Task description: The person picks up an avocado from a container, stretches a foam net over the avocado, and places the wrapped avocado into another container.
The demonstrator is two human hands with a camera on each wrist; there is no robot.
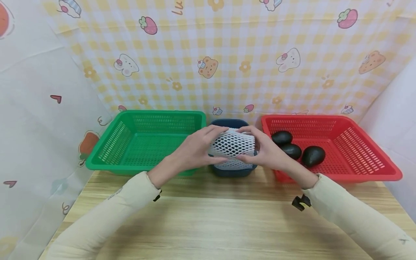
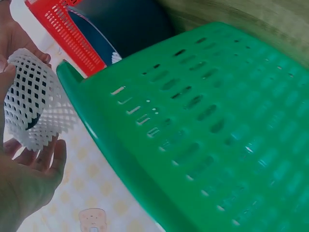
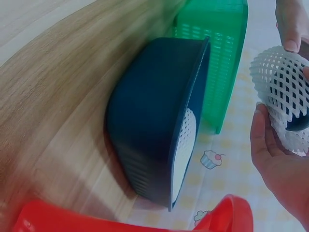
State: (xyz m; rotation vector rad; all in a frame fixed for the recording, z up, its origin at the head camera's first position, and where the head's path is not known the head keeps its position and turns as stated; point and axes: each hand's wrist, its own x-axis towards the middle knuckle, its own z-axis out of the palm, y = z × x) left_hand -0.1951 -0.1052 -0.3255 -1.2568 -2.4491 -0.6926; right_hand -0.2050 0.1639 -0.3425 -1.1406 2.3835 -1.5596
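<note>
Both hands hold a white foam net sleeve (image 1: 232, 144) above the dark blue bin (image 1: 232, 173). My left hand (image 1: 194, 146) grips its left end, fingers on top and thumb below. On the other end, my right hand (image 1: 264, 150) holds it the same way. Through the mesh and at the sleeve's open end in the right wrist view, a dark avocado (image 3: 298, 124) shows inside. More white foam netting (image 1: 234, 165) lies in the bin beneath. Three dark avocados, one of them at the front (image 1: 313, 156), rest in the left part of the red basket (image 1: 367, 177).
A green basket (image 1: 146, 167) stands left of the bin, with nothing visible inside. All three containers stand along the back of the wooden table (image 1: 208, 224), before a yellow-checked cloth (image 1: 195, 36). Pale cloth hangs at both sides.
</note>
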